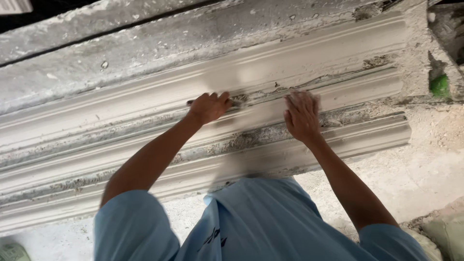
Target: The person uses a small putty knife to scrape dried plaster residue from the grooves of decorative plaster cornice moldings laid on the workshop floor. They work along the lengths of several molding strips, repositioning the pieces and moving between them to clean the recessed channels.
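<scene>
The long moulded plaster cornice (290, 63) lies flat on a rough, plaster-crusted surface (72, 58). Its long axis runs left to right across the view, rising slightly toward the right, where its cut end stops just short of a crumbled ridge of plaster. The profile consists of several parallel ribs and grooves; the grooves carry grey, gritty residue.

The left hand (209, 106) is clenched around a thin dark tool (232, 103), probably a scraper or small blade, though blur leaves its kind uncertain. The tool lies along a middle groove, in line with the cornice's long axis. The right hand (302, 116) is released and flat, palm down, fingers spread, pressed on the ribs just right of the tool.

Both forearms reach over the near edge of the cornice. The person's light blue shirt (251, 222) fills the near foreground. Open floor (415, 169), dusty and pale, lies near and right of the cornice end. A green object (440, 86) sits at the far right, apart from the work.
</scene>
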